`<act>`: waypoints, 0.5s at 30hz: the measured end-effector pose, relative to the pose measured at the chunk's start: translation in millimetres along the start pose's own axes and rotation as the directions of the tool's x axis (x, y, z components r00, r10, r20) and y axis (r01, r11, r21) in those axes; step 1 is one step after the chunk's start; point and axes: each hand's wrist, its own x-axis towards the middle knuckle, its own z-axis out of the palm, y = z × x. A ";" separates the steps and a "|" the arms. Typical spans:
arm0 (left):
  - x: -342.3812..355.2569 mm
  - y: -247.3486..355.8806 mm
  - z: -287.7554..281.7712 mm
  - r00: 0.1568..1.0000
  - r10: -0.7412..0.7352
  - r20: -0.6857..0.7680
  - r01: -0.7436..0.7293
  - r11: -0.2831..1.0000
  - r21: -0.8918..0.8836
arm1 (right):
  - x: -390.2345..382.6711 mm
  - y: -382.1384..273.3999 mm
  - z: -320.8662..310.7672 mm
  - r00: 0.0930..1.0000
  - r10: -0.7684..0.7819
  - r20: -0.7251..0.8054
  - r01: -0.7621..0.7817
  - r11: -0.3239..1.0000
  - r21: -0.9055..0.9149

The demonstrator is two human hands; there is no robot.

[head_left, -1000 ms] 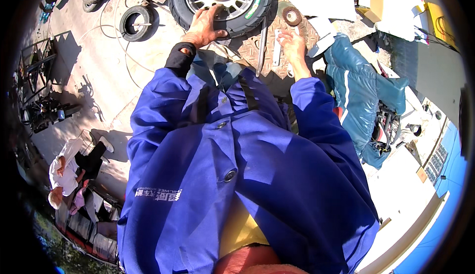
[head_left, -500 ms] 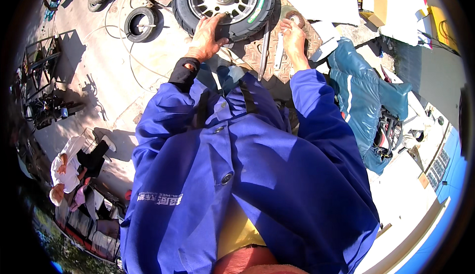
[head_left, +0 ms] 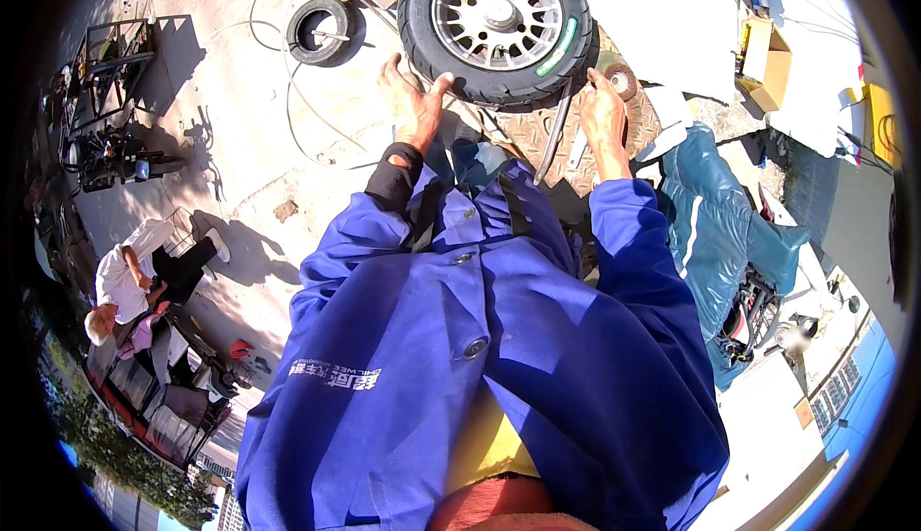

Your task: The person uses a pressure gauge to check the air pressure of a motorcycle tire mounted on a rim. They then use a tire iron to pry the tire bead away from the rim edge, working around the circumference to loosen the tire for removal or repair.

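Observation:
A mounted wheel [head_left: 480, 75], a black tyre around a silver multi-spoke rim, lies flat on a rusty chequered metal plate [head_left: 573, 184] in front of me. My left hand [head_left: 417, 114], with a black cuff at the wrist, is open by the tyre's lower left edge. Its thumb is at the rubber and its fingers are spread away from it. Beside the tyre's lower right edge is my right hand [head_left: 604, 120], fingers loosely bent, with nothing visible in them. A dark curved bar [head_left: 554, 138] lies between the hands, near a flat silver tool [head_left: 577, 153].
A round brown-rimmed disc [head_left: 623, 80] lies right of the wheel. A smaller tyre [head_left: 319, 30] and a hose lie on the left. A blue padded cover [head_left: 715, 224] and an open cardboard box [head_left: 766, 66] are at right. Someone in white [head_left: 125, 277] sits at far left.
My left hand has come off the rim and upper face of the tyre to its lower left edge. My right hand has moved closer to the tyre's side. The whole view has shifted.

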 end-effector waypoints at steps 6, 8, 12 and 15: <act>43.2 -29.3 24.7 0.817 -0.458 0.350 0.576 0.679 -0.456 | 20.3 -27.2 27.1 0.929 0.363 0.070 -0.365 0.871 0.330; 43.3 3.7 17.1 0.754 -0.462 0.467 0.657 0.556 -0.510 | 31.5 -15.5 44.0 0.867 0.474 0.157 -0.495 0.774 0.396; 45.1 0.5 22.6 0.706 -0.599 0.378 0.704 0.536 -0.466 | 41.5 -35.7 47.1 0.879 0.447 0.164 -0.469 0.872 0.137; 45.1 27.6 12.3 0.640 -0.630 0.439 0.760 0.440 -0.478 | 41.6 -41.8 40.8 0.854 0.485 0.186 -0.505 0.860 0.075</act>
